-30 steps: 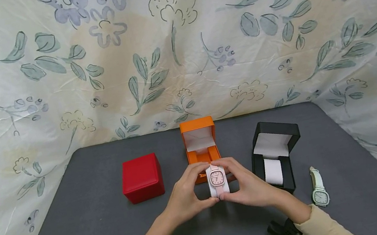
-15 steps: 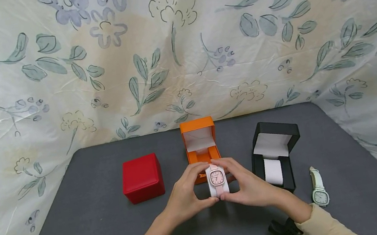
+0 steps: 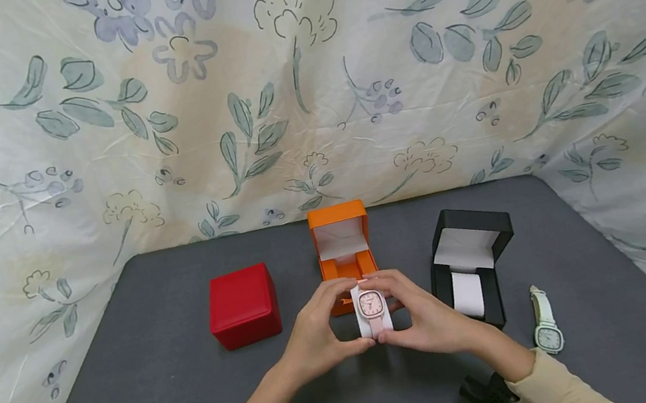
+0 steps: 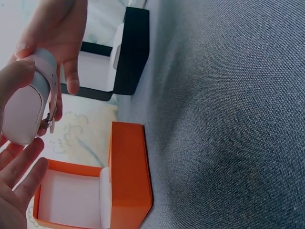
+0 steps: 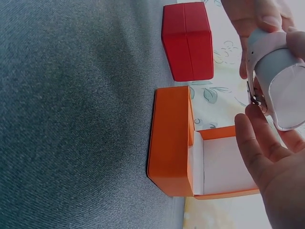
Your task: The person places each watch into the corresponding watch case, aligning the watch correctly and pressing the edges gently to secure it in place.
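A pink watch (image 3: 371,304) is wrapped round a white watch cushion (image 5: 286,93), held up in front of the orange box. My left hand (image 3: 319,330) grips the cushion from the left, thumb at the near end and fingers at the far end. From the other side my right hand (image 3: 421,313) grips it the same way. In both wrist views the strap (image 4: 46,71) circles the cushion and its buckle shows on the underside. Just beyond the hands stands the open orange watch box (image 3: 342,241), its front partly hidden by the fingers.
Left of the hands sits a closed red box (image 3: 243,306). An open black watch box (image 3: 478,232) holding a white cushion (image 3: 467,294) stands to the right. A pale green watch (image 3: 546,321) lies beyond it on the grey tabletop (image 3: 153,372). A floral curtain hangs behind.
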The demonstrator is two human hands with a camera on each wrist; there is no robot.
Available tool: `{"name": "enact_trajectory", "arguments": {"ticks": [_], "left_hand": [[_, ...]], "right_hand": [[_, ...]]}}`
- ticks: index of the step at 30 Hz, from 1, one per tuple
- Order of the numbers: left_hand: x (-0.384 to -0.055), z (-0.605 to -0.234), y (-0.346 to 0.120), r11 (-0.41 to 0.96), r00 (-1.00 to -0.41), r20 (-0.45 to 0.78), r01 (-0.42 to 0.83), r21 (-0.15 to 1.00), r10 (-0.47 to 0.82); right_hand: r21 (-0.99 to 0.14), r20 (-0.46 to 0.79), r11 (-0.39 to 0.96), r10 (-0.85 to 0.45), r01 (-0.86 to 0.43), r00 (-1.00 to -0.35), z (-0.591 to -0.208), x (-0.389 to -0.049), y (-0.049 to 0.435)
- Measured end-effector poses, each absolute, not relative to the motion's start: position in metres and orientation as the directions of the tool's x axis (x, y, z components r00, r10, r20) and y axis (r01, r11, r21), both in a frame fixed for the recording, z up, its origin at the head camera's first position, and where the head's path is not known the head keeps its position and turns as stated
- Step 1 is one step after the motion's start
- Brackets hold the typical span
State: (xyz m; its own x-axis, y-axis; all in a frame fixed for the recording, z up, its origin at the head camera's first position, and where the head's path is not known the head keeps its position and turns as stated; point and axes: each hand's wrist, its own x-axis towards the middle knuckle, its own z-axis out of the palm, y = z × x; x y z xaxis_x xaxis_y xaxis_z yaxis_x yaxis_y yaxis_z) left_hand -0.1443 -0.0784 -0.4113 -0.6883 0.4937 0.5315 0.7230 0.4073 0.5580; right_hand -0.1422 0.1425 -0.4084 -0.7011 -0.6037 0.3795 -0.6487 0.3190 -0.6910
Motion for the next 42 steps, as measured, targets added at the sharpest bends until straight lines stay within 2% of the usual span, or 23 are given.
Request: {"name": "enact_trajectory", "arguments": {"ticks": [15,28,42], "left_hand": [[-0.1442,-0.4108,-0.0794,0.409,-0.713,0.502,0.696,0.590,0.489],[-0.1447,-0.4085,-0.0796,0.436,-0.666,0.551,0.746,0.504,0.502],[-0.1465,-0.4107,-0.0826,0.451,-0.687,0.533,0.726,0.519,0.493]], "right_hand": [[-0.667,0.391,0.328,-0.610,-0.669,-0.689,-0.4105,-0.1414,0.1419],[-0.662,0.374,0.346,-0.617,-0.665,-0.693,-0.4110,-0.1432,0.1435],[-0.561,0.397,0.448,-0.593,-0.696,-0.701,-0.4096,-0.1479,0.1465]]}}
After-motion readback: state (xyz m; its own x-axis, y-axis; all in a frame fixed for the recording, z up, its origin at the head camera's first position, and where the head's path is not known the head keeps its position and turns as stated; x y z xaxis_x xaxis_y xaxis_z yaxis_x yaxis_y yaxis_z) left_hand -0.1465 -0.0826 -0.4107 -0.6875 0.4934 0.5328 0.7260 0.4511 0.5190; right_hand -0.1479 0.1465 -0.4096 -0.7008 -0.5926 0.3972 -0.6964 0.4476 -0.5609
